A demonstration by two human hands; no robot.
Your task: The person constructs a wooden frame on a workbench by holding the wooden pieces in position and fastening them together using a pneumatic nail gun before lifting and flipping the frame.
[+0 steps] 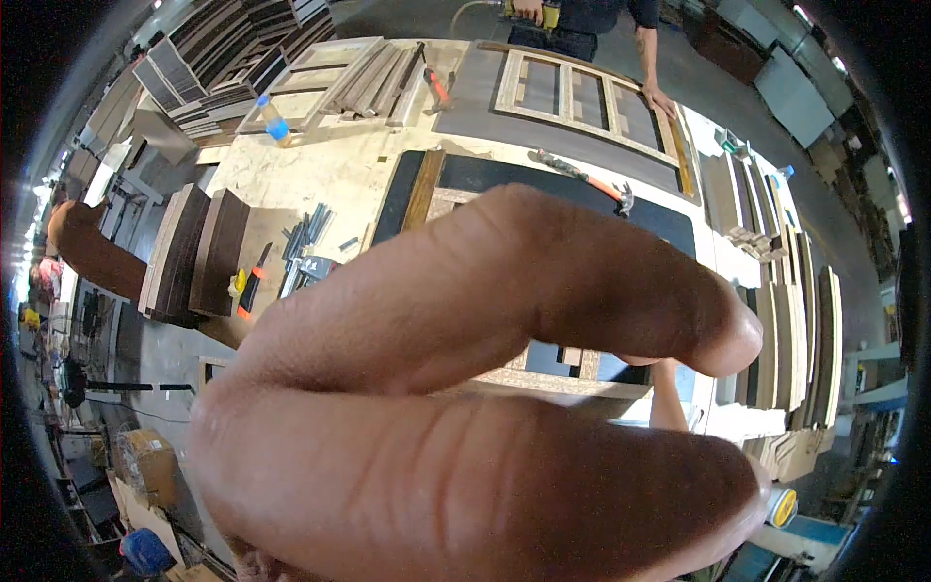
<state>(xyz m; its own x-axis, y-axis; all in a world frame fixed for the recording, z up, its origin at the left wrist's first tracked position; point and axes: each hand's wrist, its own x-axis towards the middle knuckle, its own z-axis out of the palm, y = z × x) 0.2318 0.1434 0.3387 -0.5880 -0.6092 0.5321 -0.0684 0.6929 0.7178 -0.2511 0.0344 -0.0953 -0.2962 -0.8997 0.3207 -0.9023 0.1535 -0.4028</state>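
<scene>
While a wooden frame (582,386) lies on a dark panel (664,233) on the table (301,175), your left hand (349,417) looms before it, covering most of it, thumb and finger parted, released. Between them shows what looks like your right forearm (668,400); its hand is hidden, so its grip cannot be told. Beyond the frame lies a hammer (603,186); farther off, a co-worker's hand (659,100) rests beside a second frame (610,105). An orange-and-black knife (254,278) lies leftward.

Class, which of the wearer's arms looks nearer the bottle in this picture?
Left: the left hand looms below and right of the bottle; the right arm, mostly hidden, appears farther right.
</scene>
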